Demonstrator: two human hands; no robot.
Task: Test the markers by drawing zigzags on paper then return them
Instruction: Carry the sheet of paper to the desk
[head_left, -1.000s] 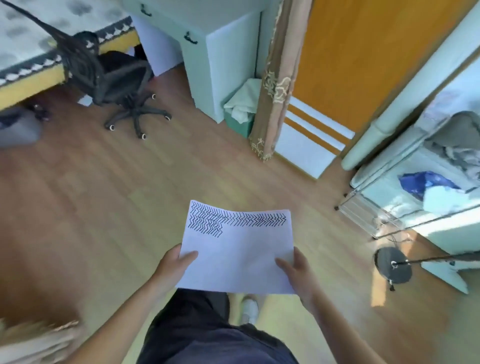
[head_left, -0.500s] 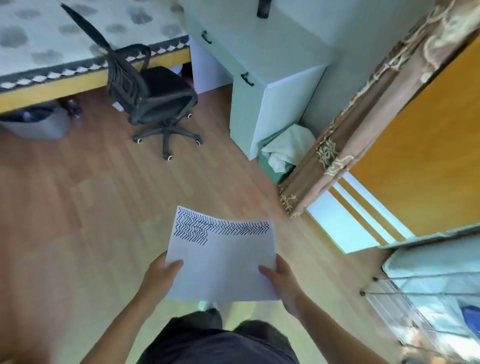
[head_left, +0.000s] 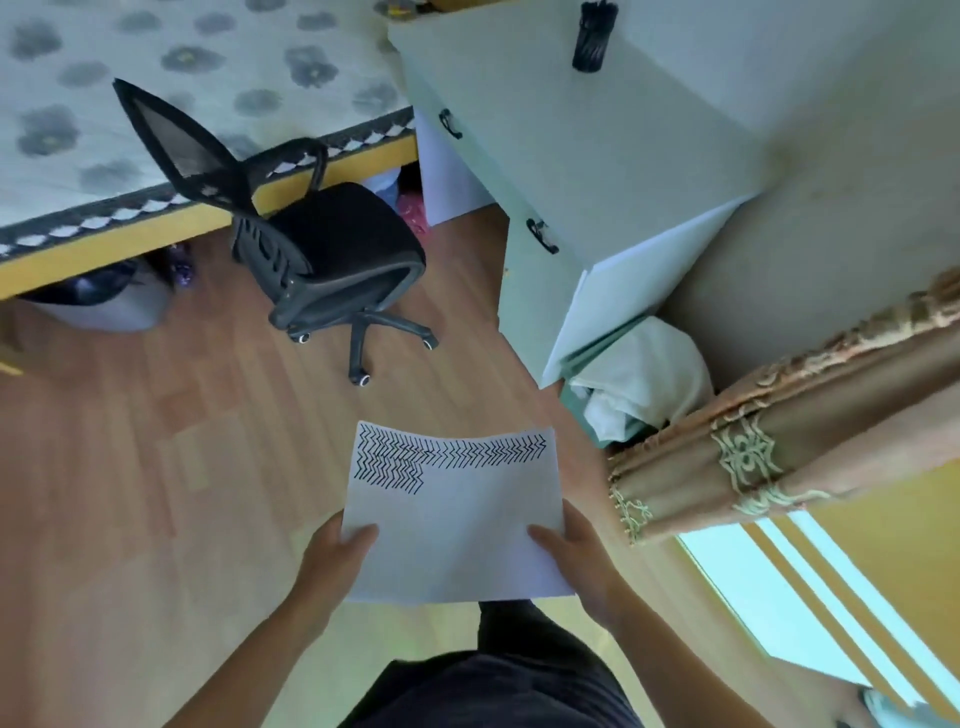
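Bright daylight, soft overall blur, strong wide-angle bending at edges.

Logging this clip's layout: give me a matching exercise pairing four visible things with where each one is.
Things:
1. sheet of paper
2. office chair
3. black pen holder
4. white cloth bundle

Places:
A. on the desk top
B. on the floor between desk and curtain
C. by the bed
D. held in both hands

Pairs: 1-D, 2-C, 3-A, 4-B

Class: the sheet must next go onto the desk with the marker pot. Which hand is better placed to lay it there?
Probably the right hand: the desk stands ahead to the right, so it is nearer than the left hand.
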